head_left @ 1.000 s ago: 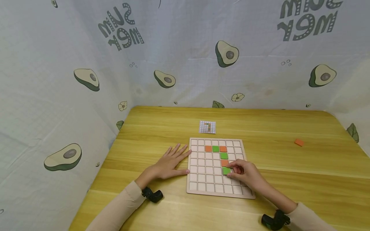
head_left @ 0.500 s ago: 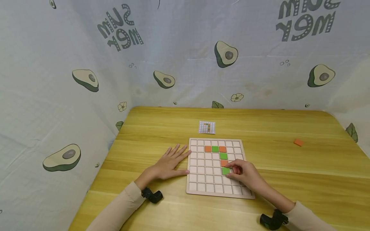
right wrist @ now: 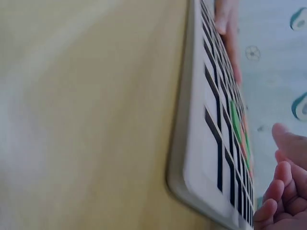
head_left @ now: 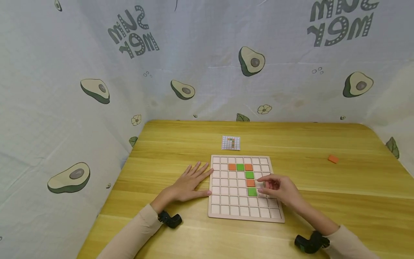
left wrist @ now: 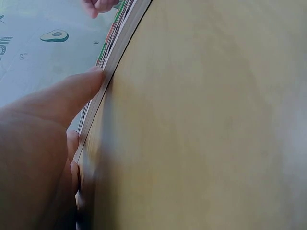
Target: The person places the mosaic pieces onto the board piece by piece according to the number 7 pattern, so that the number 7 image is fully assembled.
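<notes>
A pale wooden grid board (head_left: 225,200) lies flat on the table, with orange and green square tiles in some of its cells. They form a short row that turns down into a column, which ends in a green tile (head_left: 252,192). My left hand (head_left: 187,187) lies spread beside the board, thumb and a fingertip touching its left edge; the left wrist view shows the thumb (left wrist: 88,86) against that edge. Just right of the column, my right hand (head_left: 284,189) hovers over the board, thumb and forefinger apart with nothing between them.
Behind the board lies a small printed grid card (head_left: 231,142) with a coloured pattern. One loose orange tile (head_left: 333,159) rests at the right of the wooden table (head_left: 174,140). A patterned cloth (head_left: 213,46) hangs around the table's back and sides.
My right hand has let go of the lowest green tile and drawn back a little to the right, thumb and forefinger parting. That tile stays in its cell. The left hand stays put.
</notes>
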Tool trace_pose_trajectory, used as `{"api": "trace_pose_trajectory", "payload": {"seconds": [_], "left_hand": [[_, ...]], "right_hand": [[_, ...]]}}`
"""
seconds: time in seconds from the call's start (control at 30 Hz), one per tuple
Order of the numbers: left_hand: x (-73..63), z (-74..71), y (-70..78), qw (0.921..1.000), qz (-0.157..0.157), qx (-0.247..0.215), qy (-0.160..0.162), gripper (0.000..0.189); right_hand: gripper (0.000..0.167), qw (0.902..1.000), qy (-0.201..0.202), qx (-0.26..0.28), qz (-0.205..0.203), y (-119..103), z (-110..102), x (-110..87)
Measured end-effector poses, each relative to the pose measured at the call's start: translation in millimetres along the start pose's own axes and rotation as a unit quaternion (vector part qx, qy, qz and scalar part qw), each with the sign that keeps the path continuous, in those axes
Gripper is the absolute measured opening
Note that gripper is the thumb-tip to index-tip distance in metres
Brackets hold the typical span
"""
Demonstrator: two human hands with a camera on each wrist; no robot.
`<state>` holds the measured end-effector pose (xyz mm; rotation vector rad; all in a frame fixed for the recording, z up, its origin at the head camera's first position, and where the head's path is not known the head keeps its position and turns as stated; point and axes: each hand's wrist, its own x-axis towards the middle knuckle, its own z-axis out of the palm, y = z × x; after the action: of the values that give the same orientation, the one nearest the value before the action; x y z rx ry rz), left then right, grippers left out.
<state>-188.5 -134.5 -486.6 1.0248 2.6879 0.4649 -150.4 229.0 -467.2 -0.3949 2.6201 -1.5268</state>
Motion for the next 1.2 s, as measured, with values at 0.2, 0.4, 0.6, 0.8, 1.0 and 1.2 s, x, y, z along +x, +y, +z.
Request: {"api": "trace_pose_trajectory", "payload": {"seconds": [0.2, 0.4, 0.6, 0.8, 1.0, 1.2], "left_hand": [[0.0, -0.3, 0.1, 1.0000, 0.002, -0.002, 0.001, 0.083], [-0.4, -0.6, -0.5, 1.0000, -0.001, 0.000, -0.001, 0.083], [-0.8, -2.0, 0.9, 1.0000, -0.002, -0.004, -0.002, 0.083], [-0.9, -1.7, 1.8, 1.0000, -0.001, 0.000, -0.004, 0.082], [-0.2, -1.7, 1.7, 1.0000, -0.003, -0.002, -0.001, 0.082], [-0.7, -1.6, 1.9, 1.0000, -0.003, -0.002, -0.003, 0.082]], "right_hand": [[0.032, 0.9992, 0.034, 0.007, 0.018, 8, -27, 2.1], [0.039, 0.9963, 0.080, 0.003, 0.033, 22, -58, 2.7], [0.028, 0.9894, 0.127, 0.037, 0.061, 43, -90, 3.3], [0.019, 0.9813, 0.165, 0.067, 0.075, 61, -119, 0.4], [0.016, 0.9706, 0.198, 0.076, 0.114, 76, -142, -3.2], [0.014, 0.9601, 0.229, 0.087, 0.136, 91, -158, -7.1]]}}
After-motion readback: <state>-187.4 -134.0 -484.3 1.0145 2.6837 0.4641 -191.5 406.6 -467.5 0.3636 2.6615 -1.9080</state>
